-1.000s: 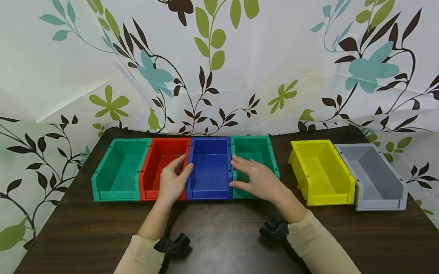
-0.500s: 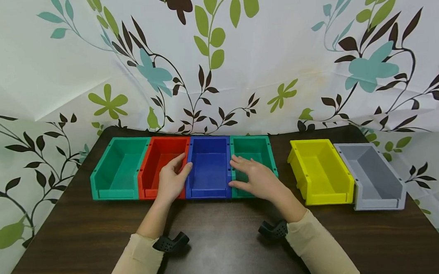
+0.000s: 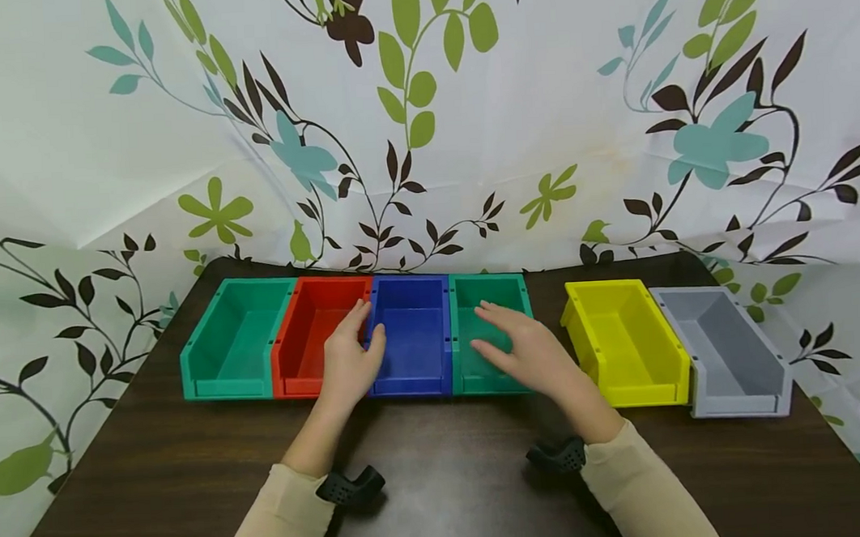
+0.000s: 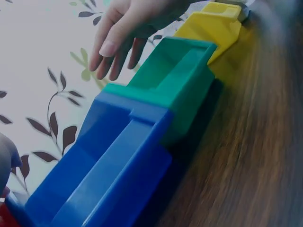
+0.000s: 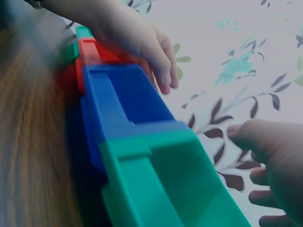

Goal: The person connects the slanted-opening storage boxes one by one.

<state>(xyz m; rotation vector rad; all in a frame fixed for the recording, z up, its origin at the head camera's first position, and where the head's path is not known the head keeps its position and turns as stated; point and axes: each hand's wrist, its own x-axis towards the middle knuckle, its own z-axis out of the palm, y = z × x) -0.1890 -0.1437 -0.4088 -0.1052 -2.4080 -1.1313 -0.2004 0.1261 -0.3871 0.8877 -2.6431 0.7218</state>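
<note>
A blue bin (image 3: 410, 346) stands in a row between a red bin (image 3: 306, 352) on its left and a green bin (image 3: 474, 376) on its right. My left hand (image 3: 349, 362) hovers over the side where red and blue bins meet, fingers loosely bent, holding nothing. Over the right green bin is my right hand (image 3: 540, 356), thumb and fingers spread, also holding nothing. In the left wrist view the right hand (image 4: 135, 28) appears raised off the green bin (image 4: 175, 66). The right wrist view has the left hand (image 5: 137, 40) beside the blue bin (image 5: 137, 94).
Another green bin (image 3: 240, 339) ends the row at the left. To the right, apart from the row, a yellow bin (image 3: 627, 343) and a grey bin (image 3: 729, 350) stand side by side. Behind the dark wooden table (image 3: 440, 463) hangs a leaf-patterned cloth (image 3: 468, 161).
My right hand has shifted right, away from the edge between blue and green bins. My left hand has moved slightly right. The view has tilted a little; the bins keep their order.
</note>
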